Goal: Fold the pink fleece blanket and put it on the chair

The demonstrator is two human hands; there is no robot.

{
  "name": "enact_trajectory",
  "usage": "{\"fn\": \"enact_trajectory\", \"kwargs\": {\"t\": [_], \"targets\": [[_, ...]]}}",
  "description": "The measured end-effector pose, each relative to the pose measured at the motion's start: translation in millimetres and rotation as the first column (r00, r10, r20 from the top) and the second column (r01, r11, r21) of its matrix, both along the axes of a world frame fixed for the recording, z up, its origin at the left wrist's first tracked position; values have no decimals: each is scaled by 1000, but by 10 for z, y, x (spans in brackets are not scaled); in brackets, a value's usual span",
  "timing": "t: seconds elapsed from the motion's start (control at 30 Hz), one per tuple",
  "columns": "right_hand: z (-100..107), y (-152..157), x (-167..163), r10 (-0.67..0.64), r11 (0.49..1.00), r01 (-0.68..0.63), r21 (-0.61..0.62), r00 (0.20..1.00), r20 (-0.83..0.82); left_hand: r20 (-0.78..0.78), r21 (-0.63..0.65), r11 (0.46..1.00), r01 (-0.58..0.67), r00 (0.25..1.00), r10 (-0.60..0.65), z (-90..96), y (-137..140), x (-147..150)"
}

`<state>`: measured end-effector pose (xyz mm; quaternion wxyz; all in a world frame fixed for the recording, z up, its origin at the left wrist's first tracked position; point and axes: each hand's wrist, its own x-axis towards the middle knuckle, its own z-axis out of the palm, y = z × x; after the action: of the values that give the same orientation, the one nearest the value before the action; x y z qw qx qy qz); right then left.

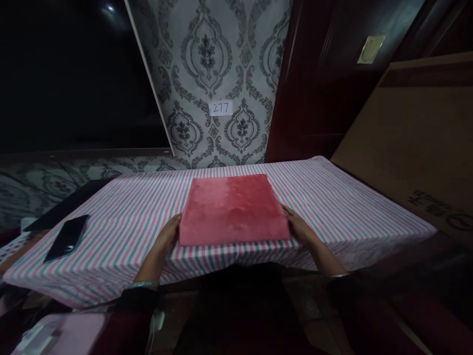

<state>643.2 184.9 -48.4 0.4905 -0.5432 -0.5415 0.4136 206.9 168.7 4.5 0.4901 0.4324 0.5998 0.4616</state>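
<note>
A flat, rectangular red-pink plush pad [236,209] lies on the striped tablecloth near the table's front edge. Its nap looks lighter on the left and along the front, darker at the back right. I cannot tell whether it is a cushion or a folded cloth. My left hand [169,235] holds its left edge, and my right hand [296,226] holds the right edge, so the pad sits between them. Most of the fingers on both hands are hidden against its sides.
The striped tablecloth [121,217] covers the table. A black phone [68,238] lies at its left. A large cardboard box [417,128] stands on the right. Behind are a dark screen [74,74], patterned wallpaper and a paper label [220,108] reading 277.
</note>
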Motion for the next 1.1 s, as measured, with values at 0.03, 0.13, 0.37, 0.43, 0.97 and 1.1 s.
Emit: {"fn": "enact_trajectory", "kwargs": {"t": [0.03,0.13,0.37,0.43,0.97,1.1], "targets": [[-4,-22,14,36,999,-37,-25,999,-30,6,-10,1000,1,1000,-1,5,3,-26],[-31,-58,67,99,995,-98,-15,993,66,-153,35,997,64,987,-58,-1,44,-152],[-162,16,275,-92,938,-174,299,708,700,-881,283,881,379,466,83,-207,285,-506],[-183,66,283,-144,889,-236,393,669,729,-904,317,832,456,410,120,-264,380,-534],[-60,335,133,-121,756,-416,504,669,733,-708,409,800,439,705,-25,-182,594,-386],[64,450,21,-44,800,-258,541,875,482,-607,485,805,343,794,27,22,666,-268]]}}
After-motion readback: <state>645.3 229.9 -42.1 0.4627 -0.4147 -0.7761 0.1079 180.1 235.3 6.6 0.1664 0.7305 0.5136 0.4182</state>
